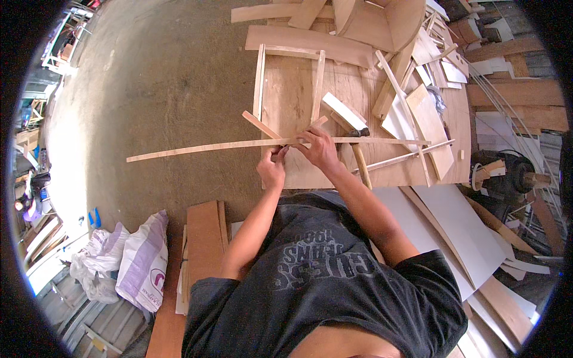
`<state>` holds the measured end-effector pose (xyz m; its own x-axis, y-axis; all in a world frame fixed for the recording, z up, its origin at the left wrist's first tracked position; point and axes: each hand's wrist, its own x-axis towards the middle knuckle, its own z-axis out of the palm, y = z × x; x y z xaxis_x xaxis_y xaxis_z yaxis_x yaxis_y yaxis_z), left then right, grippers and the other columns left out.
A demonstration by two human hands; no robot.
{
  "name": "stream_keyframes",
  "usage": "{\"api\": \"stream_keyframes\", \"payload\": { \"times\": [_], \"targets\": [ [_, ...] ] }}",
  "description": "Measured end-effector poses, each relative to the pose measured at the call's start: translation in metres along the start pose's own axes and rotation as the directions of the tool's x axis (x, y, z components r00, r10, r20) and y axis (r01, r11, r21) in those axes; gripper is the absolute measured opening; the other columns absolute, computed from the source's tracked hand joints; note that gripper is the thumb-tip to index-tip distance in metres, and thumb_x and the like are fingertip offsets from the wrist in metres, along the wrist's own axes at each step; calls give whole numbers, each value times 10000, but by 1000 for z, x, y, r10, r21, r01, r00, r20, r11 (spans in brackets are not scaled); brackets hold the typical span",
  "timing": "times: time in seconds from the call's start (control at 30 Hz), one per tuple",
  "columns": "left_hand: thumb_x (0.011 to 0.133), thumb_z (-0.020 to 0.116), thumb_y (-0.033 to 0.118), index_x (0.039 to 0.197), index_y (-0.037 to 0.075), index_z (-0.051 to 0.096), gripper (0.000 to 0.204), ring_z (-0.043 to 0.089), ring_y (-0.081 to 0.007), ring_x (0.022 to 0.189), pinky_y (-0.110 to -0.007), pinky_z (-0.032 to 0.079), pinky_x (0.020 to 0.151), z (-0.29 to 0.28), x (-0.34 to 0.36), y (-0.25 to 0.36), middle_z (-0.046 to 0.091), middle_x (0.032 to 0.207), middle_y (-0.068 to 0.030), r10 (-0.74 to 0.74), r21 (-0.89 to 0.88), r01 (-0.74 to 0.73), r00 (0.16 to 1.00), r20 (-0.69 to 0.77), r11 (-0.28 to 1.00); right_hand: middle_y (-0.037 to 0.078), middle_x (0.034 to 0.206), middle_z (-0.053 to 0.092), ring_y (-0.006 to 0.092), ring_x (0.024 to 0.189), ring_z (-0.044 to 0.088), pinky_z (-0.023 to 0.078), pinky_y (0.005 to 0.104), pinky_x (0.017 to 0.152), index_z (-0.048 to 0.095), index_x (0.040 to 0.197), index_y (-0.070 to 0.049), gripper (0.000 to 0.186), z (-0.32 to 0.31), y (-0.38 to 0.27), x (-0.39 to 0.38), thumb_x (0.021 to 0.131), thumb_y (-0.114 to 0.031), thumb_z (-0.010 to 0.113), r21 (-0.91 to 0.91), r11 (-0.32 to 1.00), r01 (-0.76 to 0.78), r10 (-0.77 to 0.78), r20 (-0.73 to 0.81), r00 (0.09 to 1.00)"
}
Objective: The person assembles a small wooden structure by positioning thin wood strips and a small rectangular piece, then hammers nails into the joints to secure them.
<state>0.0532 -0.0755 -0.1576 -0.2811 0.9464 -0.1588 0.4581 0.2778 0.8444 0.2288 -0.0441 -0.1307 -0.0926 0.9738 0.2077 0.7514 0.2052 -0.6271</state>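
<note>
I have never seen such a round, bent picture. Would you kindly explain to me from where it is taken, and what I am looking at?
There is no machine here, only a person working with bare hands. A wide camera on the person's head looks down, which is why straight edges bend and the arms come in from below.

The right hand holds a long thin strip near its middle. The left hand has its fingers close by the strip; what they pinch is too small to tell.

On the plywood lie a hammer and more pieces of wood.
</note>
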Motion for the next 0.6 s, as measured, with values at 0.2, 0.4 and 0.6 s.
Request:
{"api": "stream_keyframes", "payload": {
  "times": [0.2, 0.4, 0.6],
  "targets": [
    [806, 944, 183, 1194, -10, 725, 486, 754, -229, 1070, -383, 596, 902, -12, 14, 2, 740, 1241, -171, 148, -153, -135, 986, 74, 979, 95, 1061, 748, 339, 959, 730, 598, 439, 827, 789, 1037, -119, 305, 0, -1, 0, 802, -288, 884, 26, 999, -42, 41, 21, 999],
    [831, 903, 77, 1372, -6, 646, 604, 720, -209, 1205, -340, 587, 975, -12, 23, 2, 692, 1388, -185, 49, -193, -49, 999, -5, 980, 93, 1045, 754, 319, 982, 731, 601, 433, 844, 795, 1037, -135, 281, 3, -2, 6, 808, -273, 878, -22, 999, 29, -29, -3, 1000],
    [840, 896, 144, 1310, -15, 667, 547, 787, -252, 1013, -371, 592, 912, -14, 28, -2, 789, 1177, -157, -67, -181, 112, 970, 236, 977, 81, 1053, 766, 313, 1023, 724, 596, 432, 883, 783, 993, -107, 270, 5, 4, 11, 807, -280, 873, -7, 1000, 1, -1, 26, 1000]
  ]
}}
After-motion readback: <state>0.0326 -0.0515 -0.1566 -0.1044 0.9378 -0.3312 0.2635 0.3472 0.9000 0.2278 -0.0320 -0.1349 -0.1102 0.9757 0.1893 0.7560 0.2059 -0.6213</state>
